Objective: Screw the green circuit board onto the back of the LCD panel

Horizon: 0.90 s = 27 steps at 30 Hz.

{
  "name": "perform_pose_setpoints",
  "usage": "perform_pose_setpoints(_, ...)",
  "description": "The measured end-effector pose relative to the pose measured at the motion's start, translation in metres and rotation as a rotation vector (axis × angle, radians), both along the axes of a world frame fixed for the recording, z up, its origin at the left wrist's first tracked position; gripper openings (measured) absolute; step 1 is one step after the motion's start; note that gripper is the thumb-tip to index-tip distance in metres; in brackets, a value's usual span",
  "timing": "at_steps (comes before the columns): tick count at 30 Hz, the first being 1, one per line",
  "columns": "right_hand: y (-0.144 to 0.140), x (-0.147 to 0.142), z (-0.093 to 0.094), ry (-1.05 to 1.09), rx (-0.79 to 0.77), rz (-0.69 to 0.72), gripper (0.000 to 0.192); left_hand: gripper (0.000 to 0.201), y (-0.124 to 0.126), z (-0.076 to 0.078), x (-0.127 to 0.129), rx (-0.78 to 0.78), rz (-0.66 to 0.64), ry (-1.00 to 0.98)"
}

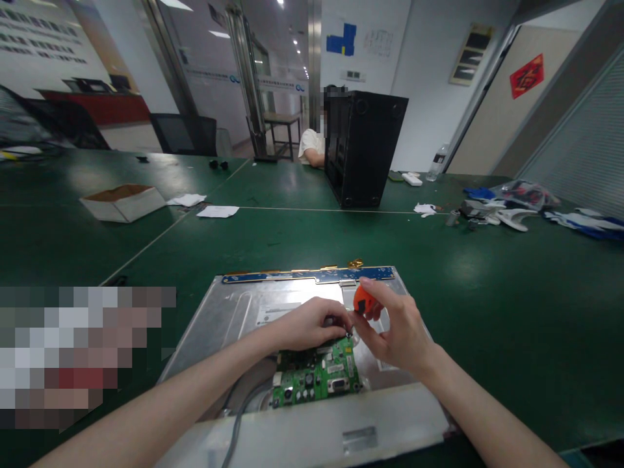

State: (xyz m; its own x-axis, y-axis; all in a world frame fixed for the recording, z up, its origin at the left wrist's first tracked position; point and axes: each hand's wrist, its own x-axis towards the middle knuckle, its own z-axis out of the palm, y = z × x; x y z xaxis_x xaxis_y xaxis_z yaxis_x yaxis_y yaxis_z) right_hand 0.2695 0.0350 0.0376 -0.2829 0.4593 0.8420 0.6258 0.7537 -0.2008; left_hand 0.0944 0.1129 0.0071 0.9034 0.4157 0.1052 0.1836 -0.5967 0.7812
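Note:
A green circuit board [316, 374] lies on the metal back of a flat display panel [205, 344] in front of me. My left hand [316, 322] rests over the board's far edge, its fingers pinched together at the far right corner. What those fingers hold, if anything, is too small to make out. My right hand [397, 328] grips an orange-handled screwdriver [363, 299] just above that same corner, its fingers curled around the handle. Along the panel's far edge runs a narrow blue circuit strip [307, 275]. A grey cable [238, 416] trails from beside the board toward me.
A black computer case [368, 149] stands across the green table [273, 240], with a person's arm [314, 156] behind it. An open cardboard box [124, 205] and papers [218, 212] sit at left. Gloves, a plastic bag [526, 193] and a bottle [437, 162] lie or stand at right.

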Motion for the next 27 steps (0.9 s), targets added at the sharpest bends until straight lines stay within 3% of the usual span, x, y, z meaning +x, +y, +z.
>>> perform_pose_setpoints(14,-0.0022,-0.0008,0.0000,0.027,-0.042,0.043,0.059,0.009,-0.0012,0.0015,0.0005,0.002,0.006,0.050)
perform_pose_setpoints(27,-0.0001,-0.0010,-0.0007,0.012,0.034,-0.019,0.055,0.006,-0.0020,0.0012,0.0002,0.002,0.027,0.038)
